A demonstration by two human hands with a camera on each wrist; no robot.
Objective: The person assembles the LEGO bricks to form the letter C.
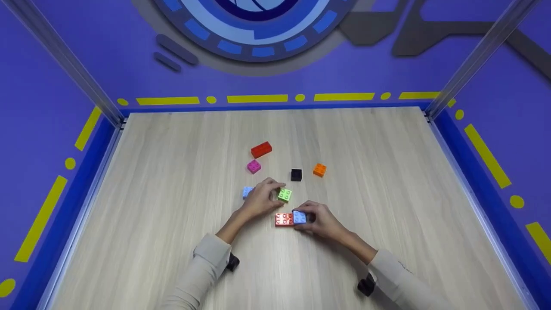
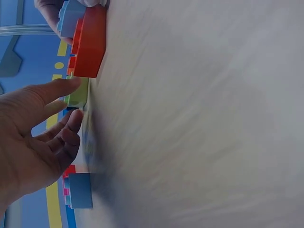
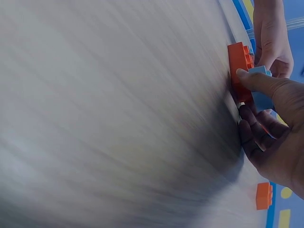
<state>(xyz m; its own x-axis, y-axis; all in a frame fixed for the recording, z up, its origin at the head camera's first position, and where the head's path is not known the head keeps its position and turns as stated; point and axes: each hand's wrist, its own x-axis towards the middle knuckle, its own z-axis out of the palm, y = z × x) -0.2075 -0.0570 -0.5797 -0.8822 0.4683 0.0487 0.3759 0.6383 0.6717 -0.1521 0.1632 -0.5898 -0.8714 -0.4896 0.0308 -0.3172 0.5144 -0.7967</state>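
My left hand (image 1: 261,199) is at a light green two-by-two toy brick (image 1: 284,195), with thumb and index finger at opposite sides of it. My right hand (image 1: 323,221) grips a light blue brick (image 1: 299,217) that sits on the right end of a long red brick (image 1: 283,219). In the right wrist view the thumb presses along the side of the blue brick (image 3: 261,97) and over the red brick (image 3: 239,64). Another blue brick (image 1: 247,192) lies left of my left hand, partly covered by it.
Beyond my hands lie a second red brick (image 1: 261,149), a magenta brick (image 1: 254,166), a black brick (image 1: 296,175) and an orange brick (image 1: 319,169). The wooden table (image 1: 172,172) is bordered by blue walls (image 1: 370,73) at the back and both sides.
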